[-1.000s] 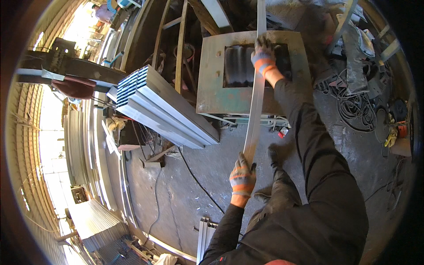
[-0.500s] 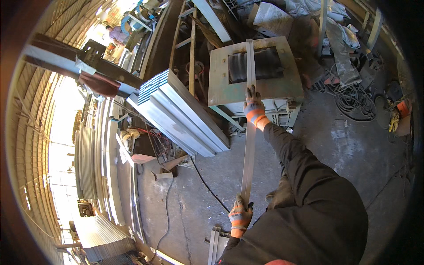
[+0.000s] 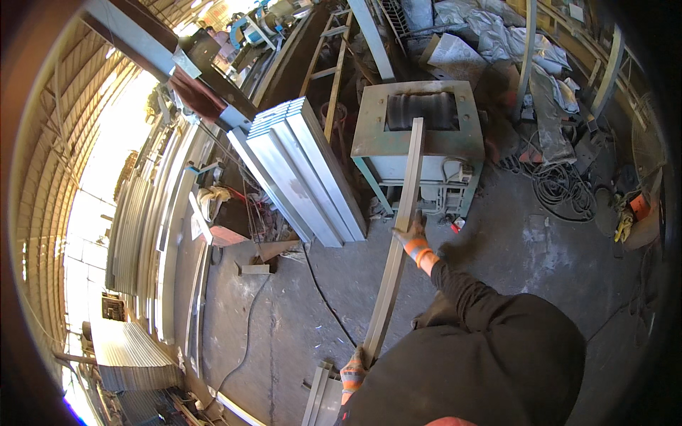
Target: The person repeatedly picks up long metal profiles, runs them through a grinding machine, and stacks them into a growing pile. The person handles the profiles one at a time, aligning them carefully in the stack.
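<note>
open floor (image 3: 341, 284) between panel stack (image 3: 305, 170) and strip (image 3: 398, 241), crossed only by a thin cable (image 3: 320, 284). more bare floor (image 3: 540, 248) right of the strip, up to the cable coil (image 3: 561, 192). ahead, blocked by the roller machine (image 3: 419, 135), strip end resting on its top. left hand (image 3: 353, 373) hemmed by rails (image 3: 317, 394) on the floor just beside it. right hand (image 3: 412, 238) close to the machine's frame. left side walled off by curved sheets (image 3: 149, 234) and small scrap (image 3: 256, 268).

Metal strip (image 3: 398, 241) lies on machine (image 3: 419, 142), right of stacked sheets (image 3: 302, 170).
</note>
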Demonstrator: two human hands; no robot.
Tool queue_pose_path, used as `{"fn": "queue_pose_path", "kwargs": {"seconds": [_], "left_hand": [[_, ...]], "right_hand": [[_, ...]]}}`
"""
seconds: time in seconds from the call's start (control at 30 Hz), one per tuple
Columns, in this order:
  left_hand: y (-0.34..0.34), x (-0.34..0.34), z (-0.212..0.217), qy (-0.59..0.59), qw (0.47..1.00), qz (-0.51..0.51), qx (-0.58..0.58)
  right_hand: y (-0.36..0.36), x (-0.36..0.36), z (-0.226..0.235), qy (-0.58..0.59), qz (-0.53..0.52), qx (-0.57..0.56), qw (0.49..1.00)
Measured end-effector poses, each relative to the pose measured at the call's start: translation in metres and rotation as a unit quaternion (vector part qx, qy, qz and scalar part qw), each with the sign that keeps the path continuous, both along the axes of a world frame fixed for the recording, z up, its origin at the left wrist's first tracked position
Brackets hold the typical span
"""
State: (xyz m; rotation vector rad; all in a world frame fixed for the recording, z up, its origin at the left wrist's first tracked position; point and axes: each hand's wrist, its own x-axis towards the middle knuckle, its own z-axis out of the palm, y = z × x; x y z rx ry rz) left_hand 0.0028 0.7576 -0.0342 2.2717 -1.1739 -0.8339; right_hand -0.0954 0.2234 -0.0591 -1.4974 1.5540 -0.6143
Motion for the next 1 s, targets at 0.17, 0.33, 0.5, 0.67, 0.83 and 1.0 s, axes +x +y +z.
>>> {"fn": "queue_pose_path", "kwargs": {"seconds": [0.17, 0.33, 0.5, 0.67, 0.83, 1.0], "left_hand": [[0.031, -0.022, 0.016, 0.161, 0.981, 0.077, -0.07], [0.02, -0.015, 0.033, 0.148, 0.985, 0.079, -0.035], [0.016, 0.017, -0.018, 0.267, 0.95, 0.159, -0.038], [0.01, 0.027, -0.045, 0.46, 0.846, 0.27, 0.006], [0.004, 0.01, -0.008, 0.557, 0.795, 0.237, 0.045], [-0.002, -0.007, 0.027, 0.608, 0.75, 0.249, 0.08]], "right_hand": [[0.068, -0.02, -0.014, -0.092, 0.004, 0.108, 0.99], [0.076, -0.03, -0.028, -0.257, 0.03, 0.146, 0.955], [0.08, -0.051, -0.055, -0.496, -0.008, 0.224, 0.839], [0.086, -0.069, -0.065, -0.586, -0.041, 0.328, 0.74], [0.086, -0.051, -0.032, -0.584, -0.026, 0.376, 0.718], [0.085, -0.044, -0.004, -0.519, -0.04, 0.382, 0.763]]}}
